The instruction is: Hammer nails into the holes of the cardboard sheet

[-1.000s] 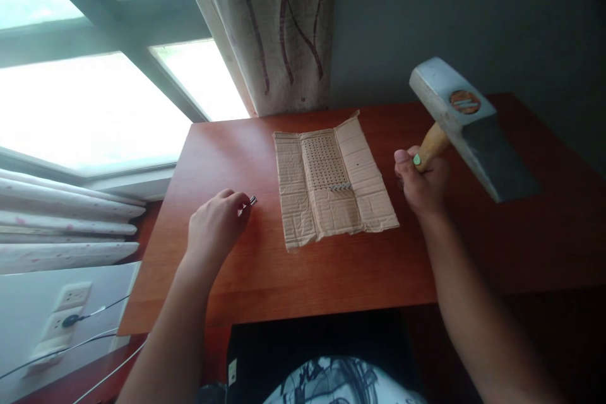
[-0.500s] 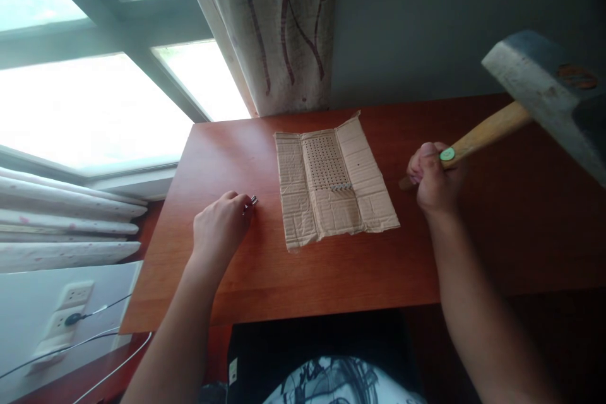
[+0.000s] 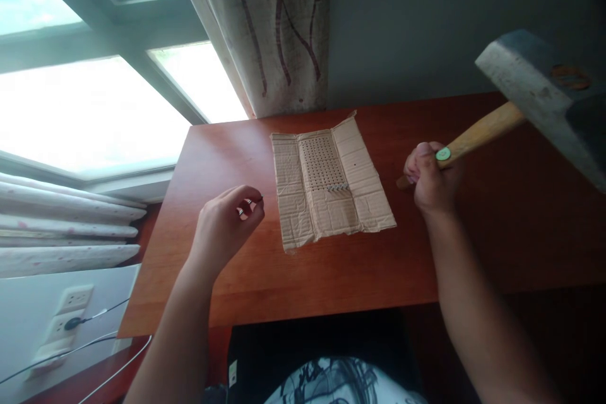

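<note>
My right hand (image 3: 430, 180) is wrapped round the wooden handle of a large hammer (image 3: 485, 128), close to the handle's lower end. The heavy grey head rises to the upper right, clear of the table. Left of the cardboard, my left hand (image 3: 225, 221) is curled above the table with thumb and index finger pinched together. Small shiny nails (image 3: 242, 209) show inside its fingers, and a dark tip shows at the pinch. Between the hands lies a creased sheet of cardboard (image 3: 331, 214) with rows of small holes. A short row of silver nails (image 3: 338, 188) stands at the near end of the holes.
The reddish-brown wooden table (image 3: 331, 278) carries the cardboard. A window (image 3: 85, 113) and a patterned curtain (image 3: 288, 31) are behind and to the left. Wall sockets (image 3: 66, 322) with cables sit low on the left, beside the table edge.
My left hand has turned, its thumb and index finger now forming a ring with the nails showing inside. The right hand holds the hammer as before. The view has shifted slightly.
</note>
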### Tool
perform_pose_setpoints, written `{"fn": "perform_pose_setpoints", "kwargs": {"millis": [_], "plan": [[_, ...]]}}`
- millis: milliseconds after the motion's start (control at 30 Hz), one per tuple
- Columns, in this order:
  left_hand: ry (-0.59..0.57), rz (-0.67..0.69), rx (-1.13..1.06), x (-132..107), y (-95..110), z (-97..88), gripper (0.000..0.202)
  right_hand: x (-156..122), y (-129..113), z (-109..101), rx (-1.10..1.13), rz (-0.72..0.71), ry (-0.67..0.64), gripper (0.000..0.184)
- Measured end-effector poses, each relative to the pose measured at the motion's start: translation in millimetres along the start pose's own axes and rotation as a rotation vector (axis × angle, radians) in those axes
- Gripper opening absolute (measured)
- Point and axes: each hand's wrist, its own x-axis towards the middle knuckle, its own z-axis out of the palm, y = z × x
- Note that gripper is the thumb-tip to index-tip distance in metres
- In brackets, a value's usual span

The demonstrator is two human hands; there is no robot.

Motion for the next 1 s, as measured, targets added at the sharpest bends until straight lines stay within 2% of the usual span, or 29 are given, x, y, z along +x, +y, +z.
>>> {"fn": "perform_pose_setpoints", "kwargs": {"millis": [167,267,400,600,1000], "plan": [[-0.009,0.023,-0.702,2.5,35.4,-4.6,0.019,0.8,-2.2,-0.8,-0.026,-0.017,-0.007,0.059],[-0.012,0.046,-0.833,8.5,57.2,0.8,0.022,1.5,-3.6,-1.7,-0.013,-0.026,-0.013,0.060],[0.002,0.124,-0.709,19.9,71.5,16.8,0.014,2.3,-2.3,-3.0,0.033,-0.025,-0.002,0.059],[0.055,0.177,-0.485,30.6,72.9,35.9,0.008,3.5,0.2,-3.0,0.074,-0.034,0.013,0.058],[0.070,0.185,-0.440,31.0,72.4,38.3,0.008,2.5,1.9,-2.9,0.092,-0.031,-0.008,0.057]]}}
